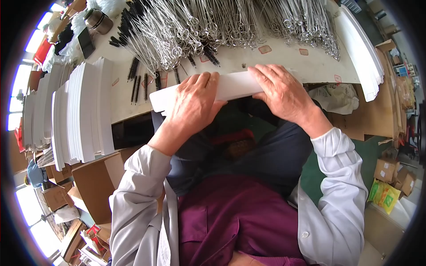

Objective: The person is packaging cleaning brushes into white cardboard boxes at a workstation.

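Note:
A long, narrow white box (235, 85) spans the space between my hands at the table's front edge. My left hand (195, 98) is wrapped over its left part, and one end sticks out past my fingers. At the other end, my right hand (277, 91) grips it with fingers on top and the thumb below. Just beyond lies a big heap of wire-handled brushes (186, 33) with looped metal ends. Several loose black-bristled brushes (137, 86) rest on the tabletop to the left of my left hand.
Stacks of flat white boxes stand at the left (80, 113), with another white stack (361, 53) at the far right. A metal flask (98, 21) and a dark phone-like slab (86, 43) are at the back left. Cardboard boxes (95, 186) sit below, and a pale plastic bag (335, 98) lies right.

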Motion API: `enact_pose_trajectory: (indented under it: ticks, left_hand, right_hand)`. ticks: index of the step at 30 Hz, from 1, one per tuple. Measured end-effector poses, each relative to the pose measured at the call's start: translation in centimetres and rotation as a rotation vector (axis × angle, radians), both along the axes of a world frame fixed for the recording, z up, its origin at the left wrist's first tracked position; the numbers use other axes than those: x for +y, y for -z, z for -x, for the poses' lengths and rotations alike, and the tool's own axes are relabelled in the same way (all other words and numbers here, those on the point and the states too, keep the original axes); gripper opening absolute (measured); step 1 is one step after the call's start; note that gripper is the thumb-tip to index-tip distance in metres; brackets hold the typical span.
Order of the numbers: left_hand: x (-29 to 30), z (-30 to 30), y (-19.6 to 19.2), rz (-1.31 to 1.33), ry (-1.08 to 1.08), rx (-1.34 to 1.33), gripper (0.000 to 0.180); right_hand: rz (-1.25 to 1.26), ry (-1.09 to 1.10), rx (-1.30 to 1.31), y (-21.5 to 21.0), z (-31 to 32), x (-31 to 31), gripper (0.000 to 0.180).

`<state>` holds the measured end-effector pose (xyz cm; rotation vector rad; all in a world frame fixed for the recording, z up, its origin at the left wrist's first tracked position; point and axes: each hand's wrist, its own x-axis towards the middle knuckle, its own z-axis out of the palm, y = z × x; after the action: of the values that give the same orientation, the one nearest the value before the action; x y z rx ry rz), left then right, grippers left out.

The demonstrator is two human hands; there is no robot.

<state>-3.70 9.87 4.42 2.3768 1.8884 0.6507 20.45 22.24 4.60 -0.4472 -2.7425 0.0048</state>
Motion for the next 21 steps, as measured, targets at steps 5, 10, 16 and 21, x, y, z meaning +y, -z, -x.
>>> enact_pose_trajectory:
  ticks: [5,10,16,21]
  left_hand:
    - [2.2,-0.1,2.4,-0.062,-0.063,-0.036,0.057]
    - [2.7,-0.5,3.3,-0.101,-0.134,-0.014,0.053]
    - [0.1,-1.5,4.8,-0.171,-0.141,0.025,0.066]
    - [-0.3,-2.7,6.4,-0.117,-0.186,0.114,0.073]
  right_hand:
    - [-0.016,-0.013,0.08,1.7,0.8,3.0,0.049]
    - [0.045,0.009,0.073,3.1,0.9,3.5,0.051]
    - [0.11,-0.009,0.013,3.3,0.1,1.7,0.06]
    - [0.135,0.053,0.008,4.3,2.0,-1.1,0.081]
